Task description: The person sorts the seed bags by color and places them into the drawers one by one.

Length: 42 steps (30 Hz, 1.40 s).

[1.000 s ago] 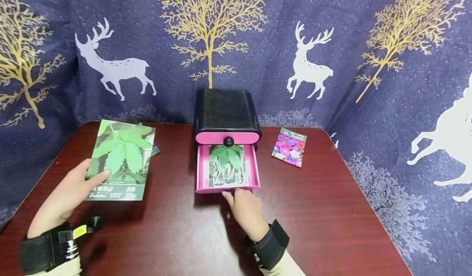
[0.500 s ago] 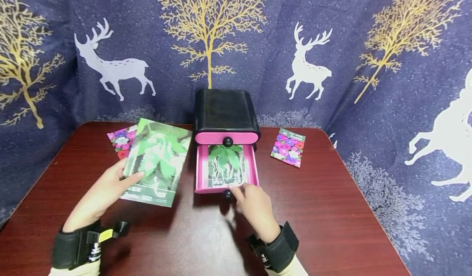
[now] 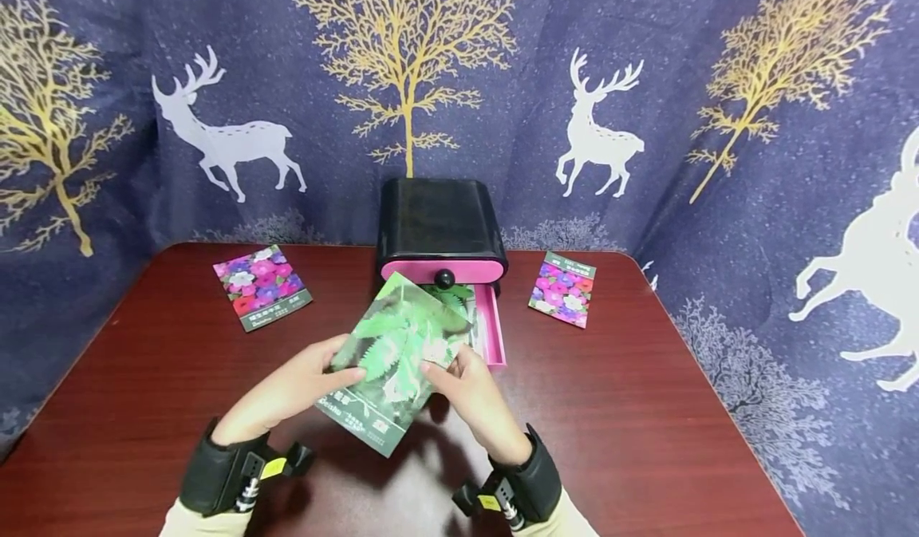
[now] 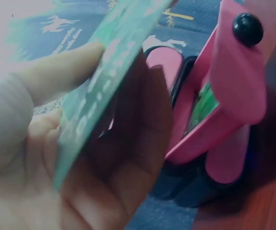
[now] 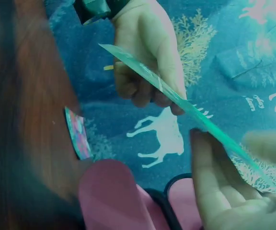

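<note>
A green seed packet (image 3: 398,353) with a leaf picture is tilted above the table, in front of the black cabinet (image 3: 441,214). My left hand (image 3: 301,387) pinches its left edge, thumb on the printed face. On the right edge my right hand (image 3: 479,409) grips it too, thumb on top and fingers beneath. The left wrist view shows the packet (image 4: 102,88) edge-on between thumb and fingers. Behind it the lower pink drawer (image 3: 492,333) stands pulled out. Another leaf packet (image 3: 459,298) lies inside, mostly hidden in the head view. The upper drawer (image 3: 409,270) is closed.
Flat on the table (image 3: 610,425) lie two smaller flower packets, a left one (image 3: 262,286) and a right one (image 3: 562,288), either side of the cabinet. A dark blue curtain (image 3: 495,122) with deer and trees hangs behind the table.
My left hand has carried the leaf packet rightward to in front of the drawer, uncovering the left flower packet. My right hand has left the drawer knob and taken hold of the leaf packet's right edge.
</note>
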Tool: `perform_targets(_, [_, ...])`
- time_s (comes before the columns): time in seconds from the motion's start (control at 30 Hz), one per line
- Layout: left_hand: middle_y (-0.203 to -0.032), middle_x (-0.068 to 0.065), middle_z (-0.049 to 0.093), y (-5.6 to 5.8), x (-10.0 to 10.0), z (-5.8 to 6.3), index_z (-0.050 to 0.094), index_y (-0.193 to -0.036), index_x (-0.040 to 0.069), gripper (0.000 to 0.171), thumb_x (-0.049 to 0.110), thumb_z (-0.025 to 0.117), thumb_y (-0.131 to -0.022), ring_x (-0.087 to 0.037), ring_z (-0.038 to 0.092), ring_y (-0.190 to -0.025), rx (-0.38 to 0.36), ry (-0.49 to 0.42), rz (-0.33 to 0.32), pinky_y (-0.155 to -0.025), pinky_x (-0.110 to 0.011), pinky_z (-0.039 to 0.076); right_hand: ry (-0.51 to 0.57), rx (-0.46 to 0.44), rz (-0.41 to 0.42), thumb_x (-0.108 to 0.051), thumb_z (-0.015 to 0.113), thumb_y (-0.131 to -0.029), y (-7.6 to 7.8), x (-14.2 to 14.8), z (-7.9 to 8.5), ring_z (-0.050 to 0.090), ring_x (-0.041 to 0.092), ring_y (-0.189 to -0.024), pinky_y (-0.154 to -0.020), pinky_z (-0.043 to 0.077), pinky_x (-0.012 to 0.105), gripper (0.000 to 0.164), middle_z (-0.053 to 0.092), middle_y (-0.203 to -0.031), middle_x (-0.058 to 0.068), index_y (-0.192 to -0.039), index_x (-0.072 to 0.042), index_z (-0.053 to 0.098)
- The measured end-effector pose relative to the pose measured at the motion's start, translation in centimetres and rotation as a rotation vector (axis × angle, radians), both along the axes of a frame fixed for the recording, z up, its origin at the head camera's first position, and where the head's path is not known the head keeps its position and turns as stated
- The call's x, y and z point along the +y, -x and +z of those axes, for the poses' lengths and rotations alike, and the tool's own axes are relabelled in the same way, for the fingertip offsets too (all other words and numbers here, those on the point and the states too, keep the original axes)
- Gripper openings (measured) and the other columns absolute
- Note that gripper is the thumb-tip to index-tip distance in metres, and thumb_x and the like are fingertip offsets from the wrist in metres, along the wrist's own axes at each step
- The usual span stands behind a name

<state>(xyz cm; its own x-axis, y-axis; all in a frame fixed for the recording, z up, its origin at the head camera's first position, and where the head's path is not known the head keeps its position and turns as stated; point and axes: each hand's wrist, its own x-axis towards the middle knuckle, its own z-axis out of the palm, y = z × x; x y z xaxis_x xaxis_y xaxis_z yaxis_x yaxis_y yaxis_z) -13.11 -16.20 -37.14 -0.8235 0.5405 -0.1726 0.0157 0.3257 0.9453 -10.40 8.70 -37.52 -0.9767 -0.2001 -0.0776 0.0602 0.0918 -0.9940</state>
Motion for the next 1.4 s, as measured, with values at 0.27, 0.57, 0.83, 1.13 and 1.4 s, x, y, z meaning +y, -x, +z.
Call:
perform_targets(0.27, [-0.108,-0.013,0.062,0.2,0.5,-0.4,0.038,-0.134,0.013,0.045,0.031,0.052,-0.095,-0.016,0.059,-0.094,0.033,0.035,0.022,-0.080,-0.032,0.049,-0.004,-0.073,-0.040,-0.010,0.058,-0.088,0.7,1.0,-0.7,0.053,0.005,-0.067,-0.064,0.049,0.023,0.030,0.053,-0.072,-0.005,-0.115,0.000,0.051])
perform_targets(0.57, [-0.105,-0.011,0.057,1.2,2.5,-0.4,0.042,-0.139,0.010,0.052,0.013,0.055,-0.089,-0.014,0.051,-0.086,0.100,0.059,-0.014,-0.068,-0.026,0.044,0.004,-0.092,-0.130,-0.015,0.057,-0.091,2.0,1.5,-1.2,0.054,0.002,-0.057,-0.060,0.053,0.023,0.049,0.053,-0.062,-0.007,-0.131,0.008,0.040])
perform_targets(0.83, [-0.123,-0.020,0.051,2.5,4.2,-0.7,0.037,-0.142,0.006,0.055,0.013,0.056,-0.091,-0.013,0.053,-0.078,0.057,0.100,0.122,-0.064,-0.033,0.050,0.065,-0.161,-0.164,-0.011,0.059,-0.087,2.3,1.7,-1.0,0.057,0.006,-0.070,-0.068,0.050,0.023,0.074,0.058,-0.090,0.005,-0.146,-0.001,0.015])
perform_targets(1.13, [-0.129,-0.026,0.051,3.8,6.0,-1.2,0.039,-0.140,0.002,0.054,0.008,0.056,-0.089,-0.012,0.049,-0.056,0.166,0.198,0.232,-0.054,-0.028,0.043,-0.160,-0.059,-0.122,-0.006,0.061,-0.082,2.2,2.4,-0.3,0.051,0.028,-0.111,-0.084,0.047,0.030,0.069,0.047,-0.128,0.024,-0.142,0.002,0.029])
perform_targets(1.4, [-0.085,-0.012,0.060,3.6,7.7,-0.9,0.047,-0.134,-0.001,0.051,0.002,0.058,-0.084,-0.015,0.046,-0.060,0.269,0.276,0.291,-0.056,-0.027,0.039,-0.464,0.173,-0.170,0.001,0.060,-0.083,3.4,2.2,-0.8,0.059,0.033,-0.101,-0.080,0.051,0.039,0.042,0.055,-0.121,0.028,-0.123,0.010,0.053])
